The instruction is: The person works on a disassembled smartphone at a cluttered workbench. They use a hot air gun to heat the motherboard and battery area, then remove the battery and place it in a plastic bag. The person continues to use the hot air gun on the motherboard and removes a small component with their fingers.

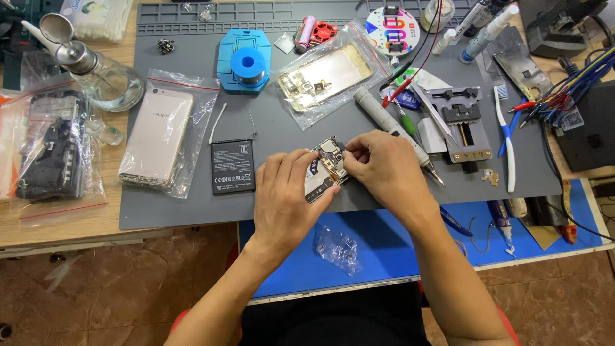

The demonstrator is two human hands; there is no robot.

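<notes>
Near the mat's left edge: a rose-gold phone back (155,136) inside a clear zip bag. Just right of it, flat on the grey mat (269,211): a black battery (233,166), with a blue fixture (244,62) carrying a spool toward the far edge. At the middle of the near edge: left hand (289,195), fingers curled, thumb and fingertips pinching the near end of a small circuit board (328,168). Board lifted slightly off the mat, tilted, between both hands. Right hand (384,168) touching the board's far right corner, fingers bent and closed on its edge. Just beyond the right hand: a grey pen-shaped driver (392,125) lying diagonally. Further right: a metal board holder (466,122), then blue-handled tweezers (507,131) close to the mat's right edge.
</notes>
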